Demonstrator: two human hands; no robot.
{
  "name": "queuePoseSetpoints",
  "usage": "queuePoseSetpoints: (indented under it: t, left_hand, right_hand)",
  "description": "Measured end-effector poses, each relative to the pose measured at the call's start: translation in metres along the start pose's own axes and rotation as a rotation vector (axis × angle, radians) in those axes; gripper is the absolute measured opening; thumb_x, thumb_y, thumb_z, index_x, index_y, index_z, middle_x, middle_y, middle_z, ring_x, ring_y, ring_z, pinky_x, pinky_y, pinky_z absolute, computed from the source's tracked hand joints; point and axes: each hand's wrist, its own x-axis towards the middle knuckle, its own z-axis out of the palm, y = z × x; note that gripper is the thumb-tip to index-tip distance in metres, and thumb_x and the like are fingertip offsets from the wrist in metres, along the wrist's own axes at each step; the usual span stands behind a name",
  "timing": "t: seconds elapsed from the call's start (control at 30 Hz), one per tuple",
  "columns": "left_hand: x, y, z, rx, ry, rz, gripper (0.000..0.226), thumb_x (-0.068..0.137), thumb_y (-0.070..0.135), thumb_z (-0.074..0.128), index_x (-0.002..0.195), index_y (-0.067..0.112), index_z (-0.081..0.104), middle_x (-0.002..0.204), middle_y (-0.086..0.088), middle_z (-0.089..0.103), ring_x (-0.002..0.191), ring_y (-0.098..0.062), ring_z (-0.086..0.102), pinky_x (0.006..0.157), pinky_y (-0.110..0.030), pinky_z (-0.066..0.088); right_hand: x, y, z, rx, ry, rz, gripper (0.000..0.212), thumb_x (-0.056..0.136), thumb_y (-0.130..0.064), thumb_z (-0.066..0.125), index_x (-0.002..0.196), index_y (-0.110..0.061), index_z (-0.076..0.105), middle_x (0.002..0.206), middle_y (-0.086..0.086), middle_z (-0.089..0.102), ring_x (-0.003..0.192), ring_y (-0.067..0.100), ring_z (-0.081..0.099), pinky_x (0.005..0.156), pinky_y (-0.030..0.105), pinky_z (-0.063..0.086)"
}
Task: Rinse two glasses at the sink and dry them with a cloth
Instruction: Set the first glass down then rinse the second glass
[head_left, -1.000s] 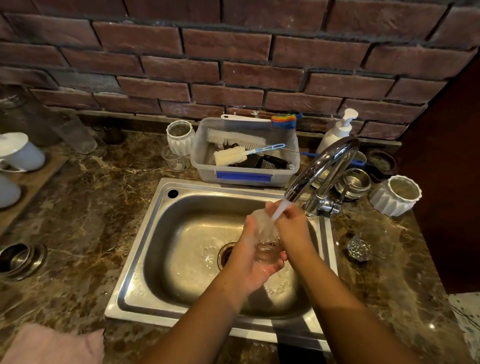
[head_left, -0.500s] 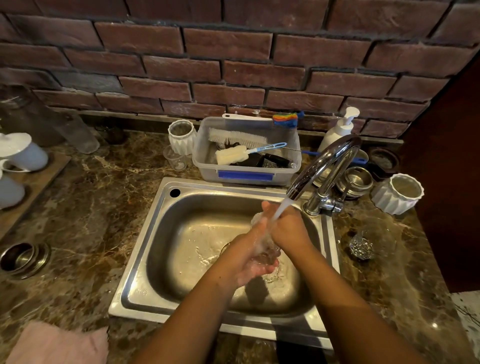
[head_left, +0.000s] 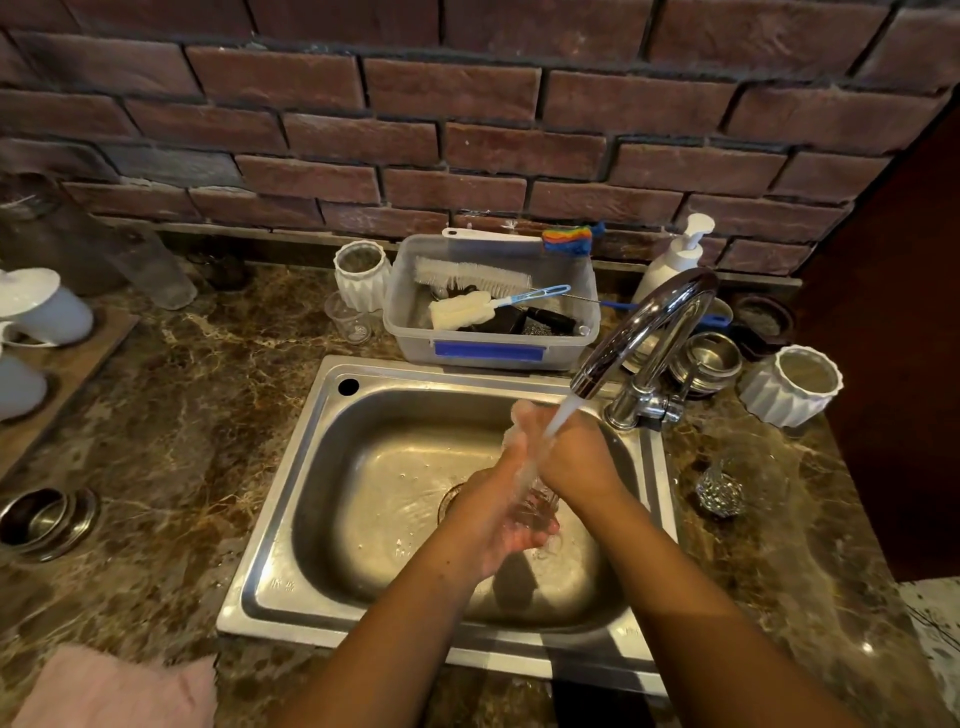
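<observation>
We're over the steel sink (head_left: 291, 525), and the chrome faucet (head_left: 644, 332) is running, a white stream of water (head_left: 560, 420) falling straight between the two hands. The clear glass (head_left: 540, 506) sits right there under the flow, above the basin near the drain, tilted with its cut-pattern base toward us. The left hand (head_left: 496, 522) cups that base from below, fingers curled round it. The right hand (head_left: 579, 462) closes on the upper part from the far side, its fingertips up by the rim, blurred by water. The second glass (head_left: 724, 486) stands on the marble counter (head_left: 171, 415) just right of the sink, well apart from the hands. A pink cloth (head_left: 119, 688) lies at the counter's near left edge. Behind the sink, a plastic tub (head_left: 493, 353) holds brushes, with a soap pump bottle (head_left: 672, 262) beside it.
</observation>
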Motion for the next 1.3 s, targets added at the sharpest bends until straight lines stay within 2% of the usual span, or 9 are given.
queuePoseSetpoints:
  t: [0.07, 0.2, 0.47, 0.7, 0.87, 1.0, 1.1, 1.2, 1.3]
  left_hand:
    - [-0.001, -0.001, 0.004, -0.043, 0.022, 0.007, 0.068, 0.084, 0.08, 0.05, 0.122, 0.027, 0.069, 0.114, -0.013, 0.073, 0.078, -0.023, 0.065, 0.063, -0.031, 0.053]
    - [-0.001, -0.001, 0.0, -0.483, 0.031, -0.064, 0.063, 0.091, 0.061, 0.059, 0.126, 0.009, 0.067, 0.111, -0.019, 0.071, 0.076, -0.023, 0.062, 0.06, -0.027, 0.043]
    - [0.004, -0.003, 0.002, 0.077, 0.111, 0.07, 0.085, 0.081, 0.083, 0.048, 0.122, 0.01, 0.065, 0.105, -0.023, 0.073, 0.063, -0.021, 0.069, 0.05, -0.024, 0.051]
    - [0.0, -0.001, 0.0, -0.43, 0.028, -0.015, 0.061, 0.094, 0.062, 0.052, 0.119, 0.01, 0.071, 0.115, -0.022, 0.068, 0.074, -0.025, 0.059, 0.058, -0.028, 0.037]
    - [-0.003, -0.003, -0.003, -0.141, -0.02, 0.0, 0.071, 0.093, 0.072, 0.042, 0.108, 0.012, 0.077, 0.096, -0.02, 0.073, 0.066, -0.025, 0.064, 0.052, -0.027, 0.037]
    - [-0.002, -0.001, 0.004, 0.09, 0.083, 0.1, 0.075, 0.077, 0.08, 0.048, 0.113, 0.017, 0.069, 0.101, -0.025, 0.074, 0.064, -0.023, 0.068, 0.051, -0.027, 0.045]
    - [-0.005, 0.005, 0.002, -0.12, 0.002, 0.082, 0.054, 0.093, 0.068, 0.049, 0.115, 0.024, 0.073, 0.104, -0.019, 0.073, 0.077, -0.027, 0.061, 0.057, -0.028, 0.04]
    - [-0.004, 0.008, 0.0, -0.394, -0.046, -0.071, 0.059, 0.092, 0.065, 0.052, 0.101, 0.012, 0.076, 0.088, -0.013, 0.067, 0.062, -0.019, 0.054, 0.05, -0.024, 0.034]
    - [-0.007, 0.01, -0.001, -0.347, -0.056, -0.061, 0.063, 0.092, 0.064, 0.052, 0.087, 0.008, 0.08, 0.083, -0.014, 0.07, 0.058, -0.021, 0.059, 0.049, -0.024, 0.037]
  right_hand:
    - [-0.003, 0.0, 0.004, 0.071, 0.154, -0.011, 0.056, 0.087, -0.071, 0.048, 0.078, -0.018, 0.062, 0.069, -0.002, 0.062, 0.07, 0.013, 0.064, 0.066, 0.027, 0.048]
    - [-0.015, -0.007, 0.005, 0.186, 0.285, -0.096, 0.034, 0.099, -0.039, 0.053, 0.077, -0.016, 0.062, 0.063, 0.0, 0.061, 0.057, 0.01, 0.06, 0.056, 0.024, 0.046]
    - [-0.008, -0.006, 0.001, -0.12, 0.21, -0.152, 0.033, 0.102, -0.03, 0.051, 0.081, -0.009, 0.065, 0.072, 0.011, 0.067, 0.068, 0.025, 0.067, 0.064, 0.038, 0.053]
    - [-0.022, -0.014, 0.001, 0.148, 0.226, -0.172, 0.025, 0.099, -0.031, 0.055, 0.076, -0.024, 0.06, 0.067, 0.001, 0.064, 0.066, 0.015, 0.067, 0.062, 0.032, 0.054]
    - [-0.014, -0.01, -0.004, 0.106, 0.248, -0.12, 0.039, 0.1, -0.033, 0.053, 0.062, -0.026, 0.056, 0.058, -0.003, 0.056, 0.053, 0.012, 0.054, 0.056, 0.026, 0.042]
    - [-0.006, -0.01, -0.01, 0.044, 0.175, -0.062, 0.032, 0.1, -0.034, 0.053, 0.073, -0.018, 0.061, 0.073, 0.004, 0.065, 0.07, 0.019, 0.064, 0.065, 0.03, 0.047]
    - [-0.011, -0.012, -0.006, 0.13, 0.28, -0.119, 0.038, 0.099, -0.043, 0.052, 0.073, -0.018, 0.064, 0.064, 0.0, 0.065, 0.061, 0.011, 0.065, 0.058, 0.026, 0.047]
    - [-0.018, -0.011, 0.0, 0.212, 0.303, -0.164, 0.031, 0.098, -0.036, 0.056, 0.07, -0.021, 0.059, 0.058, 0.0, 0.06, 0.053, 0.015, 0.06, 0.055, 0.036, 0.05]
    - [-0.019, -0.012, 0.001, 0.267, 0.314, -0.142, 0.033, 0.097, -0.033, 0.058, 0.068, -0.02, 0.058, 0.057, 0.0, 0.059, 0.051, 0.015, 0.058, 0.056, 0.037, 0.049]
